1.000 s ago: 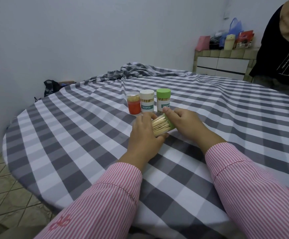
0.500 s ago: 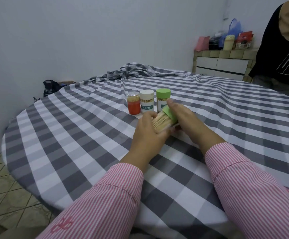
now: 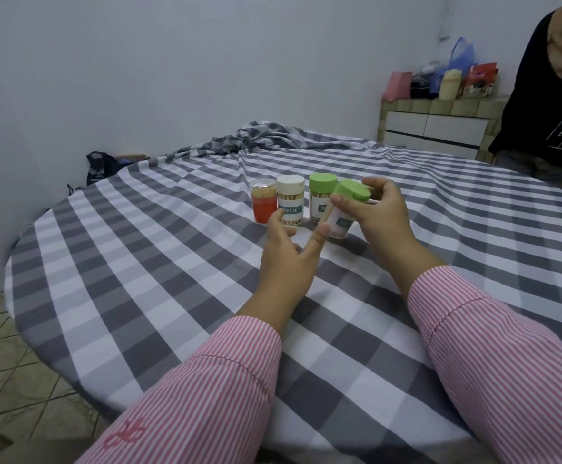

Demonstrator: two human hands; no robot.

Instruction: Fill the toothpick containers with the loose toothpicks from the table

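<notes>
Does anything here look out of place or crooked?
Yes. The container in the right hand leans left, its green lid tilted; three other containers stand upright. The tablecloth is bunched at the far edge.

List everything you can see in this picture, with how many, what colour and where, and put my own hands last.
Toothpick jars: 4. Red one, white-lidded one and green-lidded one stand in a row mid-table; a second green-lidded jar is held tilted beside them.
Tablecloth: 1, grey and white check, covers the round table, bunched at the far edge.
Cabinet: 1, white fronts, tiled top, far right by the wall.
Bags and packets: several, pink, blue, red, on the cabinet.
Dark bag: 1, on the floor behind the table, left.
Other person: 1, black top, far right.
Sleeves: 2, pink and white stripes.
Left hand: fingers loose, fingertip near the tilted jar.
Right hand: grips the tilted jar.
</notes>
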